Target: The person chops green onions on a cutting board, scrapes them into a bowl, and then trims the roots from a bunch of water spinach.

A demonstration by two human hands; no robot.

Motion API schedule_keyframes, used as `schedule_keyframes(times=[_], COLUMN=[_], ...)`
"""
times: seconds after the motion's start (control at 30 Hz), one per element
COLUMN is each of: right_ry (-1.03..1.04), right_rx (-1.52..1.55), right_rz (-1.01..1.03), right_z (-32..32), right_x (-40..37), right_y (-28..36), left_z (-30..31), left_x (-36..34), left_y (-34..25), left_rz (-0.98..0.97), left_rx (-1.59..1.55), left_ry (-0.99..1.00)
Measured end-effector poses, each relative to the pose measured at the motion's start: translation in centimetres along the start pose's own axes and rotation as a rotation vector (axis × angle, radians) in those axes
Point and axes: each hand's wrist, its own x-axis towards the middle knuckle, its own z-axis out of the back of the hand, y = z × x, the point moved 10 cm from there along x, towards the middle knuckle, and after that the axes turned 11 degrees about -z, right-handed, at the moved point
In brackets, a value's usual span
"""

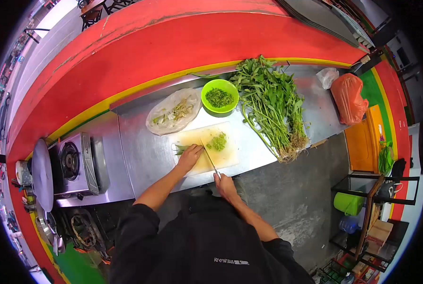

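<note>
My right hand (225,185) is closed around the handle of a kitchen knife (210,158), its blade lying across the cutting board (228,154). Curled on the board left of the blade, my left hand (190,157) presses on a bunch of greens (180,149), whose leafy ends poke out to the left; the rest is hidden under the fingers. Finely cut light-green pieces (217,141) lie in a small heap right of the blade. Behind the board stands a green bowl (236,97) of chopped greens (219,97). A clear plastic bag (162,125) with stem trimmings lies to its left.
A large bundle of leafy greens with roots (273,104) covers the steel counter (145,163) to the right. Farther right sit a red plastic bag (348,99) and a small clear bag (327,77). A gas stove (71,161) stands at left. A red wall (173,47) borders the back.
</note>
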Motion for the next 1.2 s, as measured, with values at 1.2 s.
schedule_keyframes(times=[1.2], right_ry=[0.003], right_rx=[0.01], right_rz=[0.027], right_z=[-0.2], right_x=[0.8], right_y=[1.3], left_z=[0.3], left_x=[0.1], left_y=[0.5], left_rz=[0.026], left_rx=[-0.066], left_ry=[-0.014])
